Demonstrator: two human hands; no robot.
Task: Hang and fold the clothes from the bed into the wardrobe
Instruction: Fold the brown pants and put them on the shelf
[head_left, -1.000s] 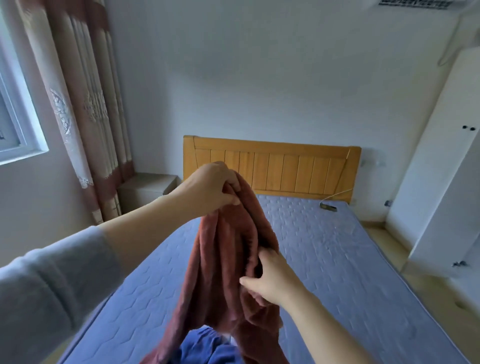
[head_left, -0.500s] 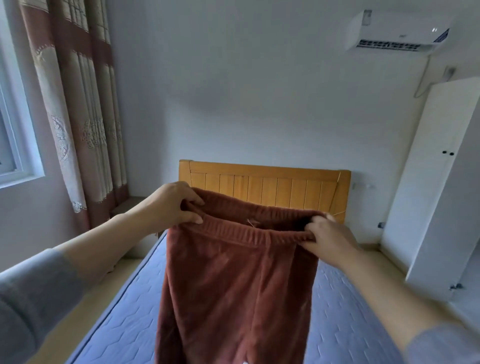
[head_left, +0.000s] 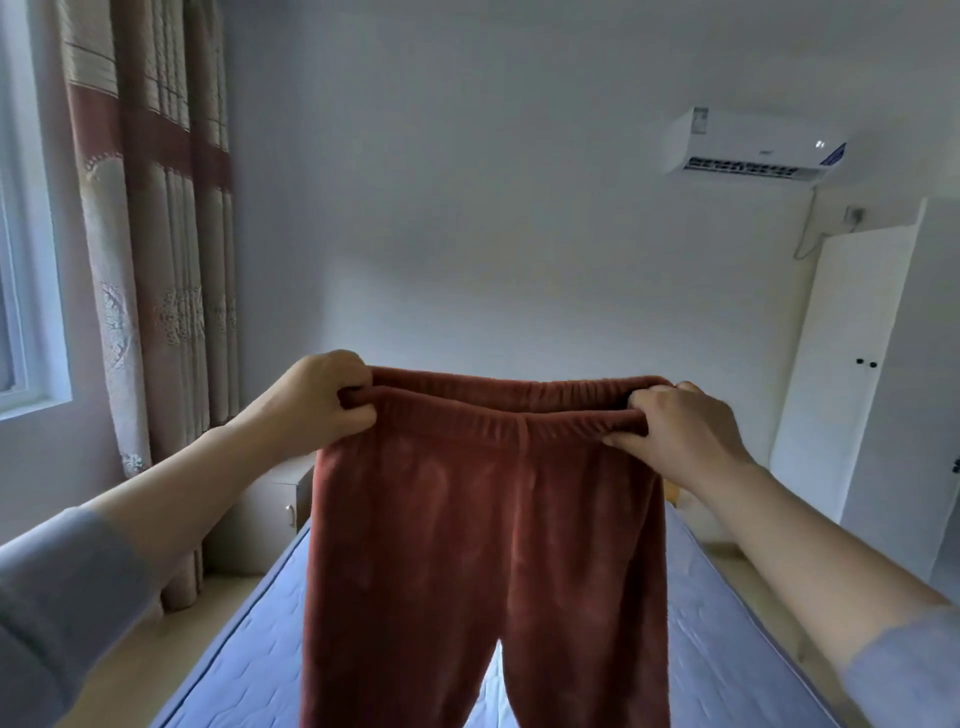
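- Trousers (head_left: 483, 545) of rust-brown fleece hang in mid-air in front of the person, held up by the elastic waistband (head_left: 509, 415), which is stretched level between the two hands.
- Both legs drop straight down and run out of the bottom of the view; a narrow gap opens between them low down.
- The left hand (head_left: 322, 400) grips the waistband's left end, fingers curled over the fabric and thumb tucked beneath.
- The right hand (head_left: 680, 431) pinches the right end the same way, knuckles toward the camera.
- Grey sleeves cover both forearms near the lower corners, the left sleeve (head_left: 57, 597) and the right sleeve (head_left: 909, 670).
- A bed (head_left: 249, 649) with a blue quilted mattress lies below and behind the trousers, which hide its middle; only its two side strips show.
- A pale nightstand (head_left: 260, 519) stands beside the bed on the left, partly behind the left forearm.
- A striped curtain (head_left: 150, 260) in beige and dark red hangs at the left, next to a white-framed window (head_left: 26, 312).
- The white wardrobe (head_left: 852, 374) stands at the right, well apart from the trousers, with two small dark knobs (head_left: 866, 362) on its doors; the right forearm crosses in front of its lower part.
- An air conditioner (head_left: 753, 148) is mounted high on the wall above the wardrobe.
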